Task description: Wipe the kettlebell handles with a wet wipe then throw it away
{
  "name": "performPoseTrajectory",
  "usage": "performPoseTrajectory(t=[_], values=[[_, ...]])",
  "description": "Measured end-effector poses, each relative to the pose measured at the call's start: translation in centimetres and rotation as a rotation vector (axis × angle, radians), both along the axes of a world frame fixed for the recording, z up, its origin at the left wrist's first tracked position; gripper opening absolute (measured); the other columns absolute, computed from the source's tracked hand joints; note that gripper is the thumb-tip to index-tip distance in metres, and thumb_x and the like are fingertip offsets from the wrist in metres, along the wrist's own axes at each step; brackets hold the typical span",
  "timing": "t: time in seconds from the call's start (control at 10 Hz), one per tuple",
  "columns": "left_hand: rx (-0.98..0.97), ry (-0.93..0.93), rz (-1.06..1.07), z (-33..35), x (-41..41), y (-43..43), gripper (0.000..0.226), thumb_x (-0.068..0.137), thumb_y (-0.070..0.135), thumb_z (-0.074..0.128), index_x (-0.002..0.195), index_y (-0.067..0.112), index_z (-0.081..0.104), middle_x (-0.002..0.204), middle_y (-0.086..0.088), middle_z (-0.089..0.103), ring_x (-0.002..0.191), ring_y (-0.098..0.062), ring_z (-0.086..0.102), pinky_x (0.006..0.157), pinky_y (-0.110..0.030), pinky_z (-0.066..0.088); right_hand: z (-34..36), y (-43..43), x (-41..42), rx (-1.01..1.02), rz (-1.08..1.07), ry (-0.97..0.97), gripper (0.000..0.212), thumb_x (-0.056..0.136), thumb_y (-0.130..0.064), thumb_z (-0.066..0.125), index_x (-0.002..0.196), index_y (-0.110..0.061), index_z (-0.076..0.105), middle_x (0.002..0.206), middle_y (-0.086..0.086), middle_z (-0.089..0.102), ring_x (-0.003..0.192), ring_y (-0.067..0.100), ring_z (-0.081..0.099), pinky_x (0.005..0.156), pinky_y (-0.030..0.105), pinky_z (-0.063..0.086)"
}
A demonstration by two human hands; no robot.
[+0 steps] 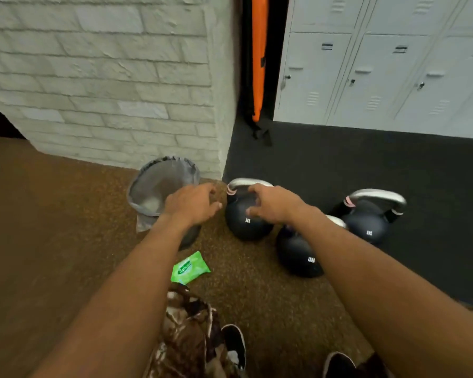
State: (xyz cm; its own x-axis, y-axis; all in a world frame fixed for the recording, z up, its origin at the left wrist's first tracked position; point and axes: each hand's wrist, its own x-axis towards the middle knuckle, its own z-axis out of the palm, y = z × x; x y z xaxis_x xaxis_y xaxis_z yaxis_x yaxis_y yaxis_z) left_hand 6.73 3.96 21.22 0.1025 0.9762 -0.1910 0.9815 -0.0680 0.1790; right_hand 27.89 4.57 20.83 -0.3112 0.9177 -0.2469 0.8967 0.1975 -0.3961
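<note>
- the left hand (193, 204) hovers over the near rim of the bin (148, 167), fingers loosely curled, and no wipe is visible in them.
- the right hand (271, 204) hangs above the nearest kettlebell (246, 226), fingers spread and bent, holding nothing; its steel handle (243, 182) is just beyond the fingertips.
- the green wipe pack (190, 267) lies on the floor, nearer to the person than both hands.
- risk: i see no loose wet wipe anywhere, so a handle can be gripped bare and left unwiped.
- risk: the bin looks light; a push from the left hand can tip it, or a dropped wipe can land beside it.
</note>
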Motion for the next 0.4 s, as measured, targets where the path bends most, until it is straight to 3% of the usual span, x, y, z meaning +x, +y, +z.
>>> performPoseTrajectory(t=[0.2, 0.4], values=[[-0.118, 0.065, -0.087, -4.1, 4.4, 7.1, 0.057, 0.097, 0.056, 0.046, 0.146, 0.028, 0.039, 0.145, -0.011, 0.052, 0.134, -0.037, 0.044, 0.106, -0.051, 0.038, -4.3, 7.2, 3.2, -0.117, -0.002, -0.118, 0.066, 0.089, -0.046, 0.062, 0.147, -0.026, 0.037, 0.136, 0.005, 0.058, 0.12, 0.027, 0.057, 0.098, 0.041, 0.048], [-0.13, 0.012, -0.093, 0.8, 7.2, 7.7, 0.064, 0.097, 0.057, 0.046, 0.151, 0.026, 0.031, 0.153, -0.008, 0.043, 0.138, -0.035, 0.039, 0.109, -0.052, 0.035, 0.5, 7.7, 6.6, -0.235, -0.098, -0.033, 0.072, 0.09, -0.049, 0.061, 0.15, -0.023, 0.032, 0.14, 0.007, 0.054, 0.122, 0.028, 0.054, 0.102, 0.043, 0.046]])
